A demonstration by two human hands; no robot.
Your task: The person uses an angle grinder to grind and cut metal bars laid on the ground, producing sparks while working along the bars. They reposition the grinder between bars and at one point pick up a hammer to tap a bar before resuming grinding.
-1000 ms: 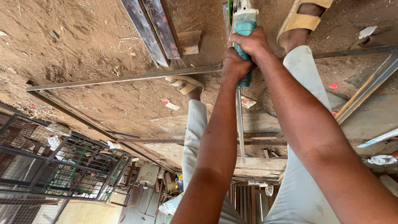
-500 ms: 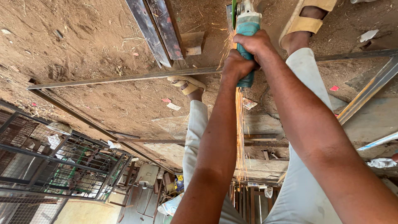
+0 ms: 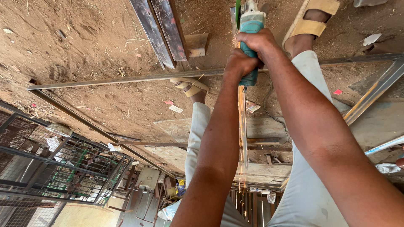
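Observation:
Both my hands grip a teal angle grinder [image 3: 251,24] with a green guard, held over a long steel bar [image 3: 126,79] lying across the dirt ground. My left hand [image 3: 240,63] wraps the lower part of the grinder's body. My right hand [image 3: 260,41] clasps it just above. A stream of orange sparks [image 3: 242,126] runs from the grinder down between my arms. My legs in light trousers stand on either side of the bar, with the sandalled left foot [image 3: 191,86] at the bar and the right foot [image 3: 309,23] beyond it.
The bar joins other steel bars [image 3: 84,122] into a frame on the ground; another bar [image 3: 374,92] lies at the right. Two dark metal strips [image 3: 160,29] and a wood block [image 3: 197,44] lie beyond. A wire mesh cage [image 3: 50,168] stands at the lower left.
Sparks began streaming from the grinder after the earliest frame and keep flowing now. My hands keep the same grip and have barely shifted.

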